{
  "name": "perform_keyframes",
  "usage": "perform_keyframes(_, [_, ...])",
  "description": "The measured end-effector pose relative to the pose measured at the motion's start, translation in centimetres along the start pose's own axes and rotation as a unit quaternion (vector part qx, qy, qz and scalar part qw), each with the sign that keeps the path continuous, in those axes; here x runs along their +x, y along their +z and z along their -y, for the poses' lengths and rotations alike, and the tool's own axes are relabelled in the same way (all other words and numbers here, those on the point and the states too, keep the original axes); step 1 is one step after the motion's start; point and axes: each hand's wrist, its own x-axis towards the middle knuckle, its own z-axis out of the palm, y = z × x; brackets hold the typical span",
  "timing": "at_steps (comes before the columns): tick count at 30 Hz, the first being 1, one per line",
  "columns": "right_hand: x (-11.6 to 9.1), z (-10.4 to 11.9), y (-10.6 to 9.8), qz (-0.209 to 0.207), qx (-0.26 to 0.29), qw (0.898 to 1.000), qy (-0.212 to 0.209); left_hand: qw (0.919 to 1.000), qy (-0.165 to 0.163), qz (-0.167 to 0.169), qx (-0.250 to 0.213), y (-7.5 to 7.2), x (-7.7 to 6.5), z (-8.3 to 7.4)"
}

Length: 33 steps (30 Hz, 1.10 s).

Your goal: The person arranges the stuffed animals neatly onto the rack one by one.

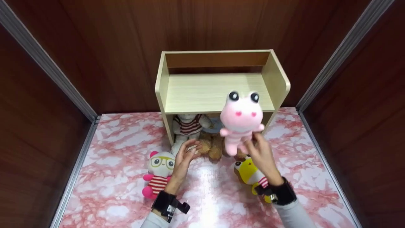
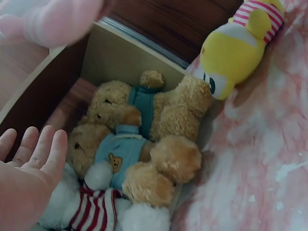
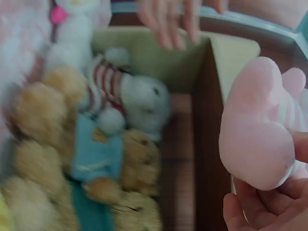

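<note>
My right hand (image 1: 263, 155) grips a pink plush frog (image 1: 242, 115) by its lower body, in front of the shelf's upper board. In the right wrist view the fingers curl round the frog's foot end (image 3: 257, 156). My left hand (image 1: 186, 158) holds nothing, its fingers loosely extended before the lower compartment. Inside that compartment sit a white plush in a red-striped shirt (image 1: 189, 126), a brown teddy bear in light blue (image 2: 120, 154) and another in dark green (image 2: 166, 108). The left wrist view shows them side by side.
The pale wooden two-tier shelf (image 1: 218, 90) stands against the back wall. A white-and-pink plush with glasses (image 1: 158, 185) lies on the marbled floor at left. A yellow plush frog (image 1: 248, 172) lies at right, partly behind my right forearm. Dark wooden walls (image 1: 357, 114) enclose the space.
</note>
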Motion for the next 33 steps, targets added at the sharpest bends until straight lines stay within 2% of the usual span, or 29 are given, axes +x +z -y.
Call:
perform_keyframes(6, [4.6, 0.2, -1.9, -0.034, -0.025, 0.999, 0.001, 0.9999, -0.013, -0.01, 0.002, -1.3, -0.7, 0.6])
perform_keyframes(9, [6.9, 0.2, -2.5, -0.048, -0.033, 0.998, 0.025, 0.9998, -0.015, -0.015, 0.002, -1.8, -0.9, 0.8])
perform_keyframes(12, [9.0, 0.3, -3.0, -0.049, -0.024, 0.997, 0.056, 0.9996, -0.02, -0.019, 0.004, -2.1, -1.0, 0.8])
perform_keyframes(15, [10.6, 0.2, -3.3, -0.049, -0.037, 0.995, 0.08, 0.9993, -0.025, -0.027, 0.006, -2.1, -1.1, 0.8])
perform_keyframes(19, [12.3, -0.4, -3.3, -0.047, -0.061, 0.992, 0.102, 0.9989, -0.029, -0.036, 0.011, -2.2, -1.2, 0.9])
perform_keyframes(23, [13.7, -1.0, -3.2, -0.04, -0.063, 0.989, 0.126, 0.9983, -0.036, -0.042, 0.018, -2.4, -1.3, 0.9])
perform_keyframes(33, [16.2, -2.3, -2.7, -0.025, -0.088, 0.979, 0.18, 0.9972, -0.045, -0.053, 0.028, -2.7, -1.5, 1.0])
